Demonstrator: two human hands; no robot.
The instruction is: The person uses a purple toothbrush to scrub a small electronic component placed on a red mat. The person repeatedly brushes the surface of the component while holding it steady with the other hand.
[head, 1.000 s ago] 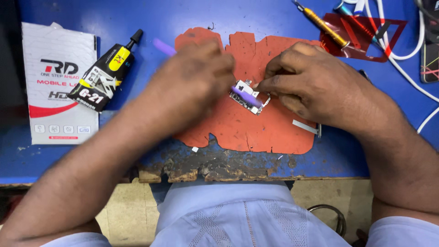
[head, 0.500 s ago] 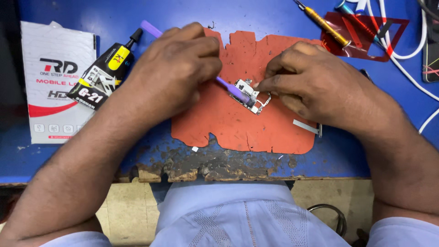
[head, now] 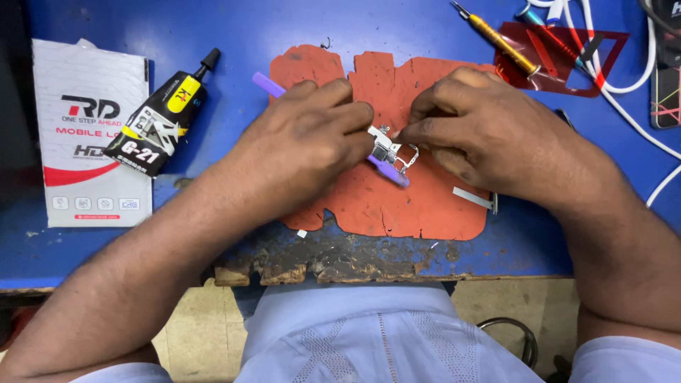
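Because the metal part (head: 389, 149) is very small and is held only at its edge, it can slip or spring away if the purple tool (head: 386, 170) pushes too hard; this is my judgement. It could then be lost among the cables (head: 624, 85) or fall over the worn front edge of the tabletop (head: 425, 21). A strong push can also bend its thin frame, and the tool tip can slide off and hit the fingers.

Left hand (head: 312, 145) is closed around the purple tool, whose back end shows above the knuckles and whose tip lies against the part. Right hand (head: 482, 135) is also closed, and its thumb and first finger pinch the right side of the part. Both hands rest on the red mat (head: 425, 213), and the part sits near the middle of this mat, between the two hands. A glue tube (head: 159, 117) and a white packet (head: 78, 135) lie well apart at the left. A small white strip (head: 472, 198) lies on the mat, just beside the right hand.
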